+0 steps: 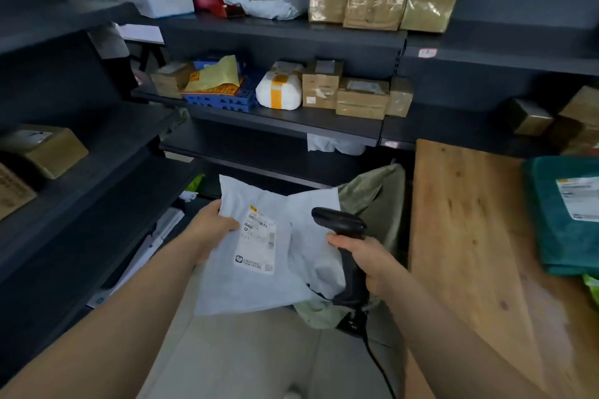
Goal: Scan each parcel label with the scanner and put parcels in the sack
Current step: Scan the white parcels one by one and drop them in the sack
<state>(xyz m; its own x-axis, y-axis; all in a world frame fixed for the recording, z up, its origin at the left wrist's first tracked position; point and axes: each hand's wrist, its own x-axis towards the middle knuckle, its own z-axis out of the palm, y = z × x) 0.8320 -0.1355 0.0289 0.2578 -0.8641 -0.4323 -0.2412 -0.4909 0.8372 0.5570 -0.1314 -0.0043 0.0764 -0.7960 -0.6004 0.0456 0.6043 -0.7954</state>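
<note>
My left hand [210,223] grips the left edge of a white plastic mailer parcel [259,288], held flat with its printed label [259,240] facing up. My right hand [359,257] is closed around the handle of a black barcode scanner [343,227], whose head points left toward the label from just beside it. A cable hangs down from the scanner's handle. Behind and below the parcel stands a pale green sack [376,194], partly hidden by the parcel and scanner.
Dark shelves [291,120] ahead and to the left hold several brown boxes, a white bundle with yellow tape and a blue crate. A wooden table [470,236] on the right carries a teal parcel [564,220] with a label.
</note>
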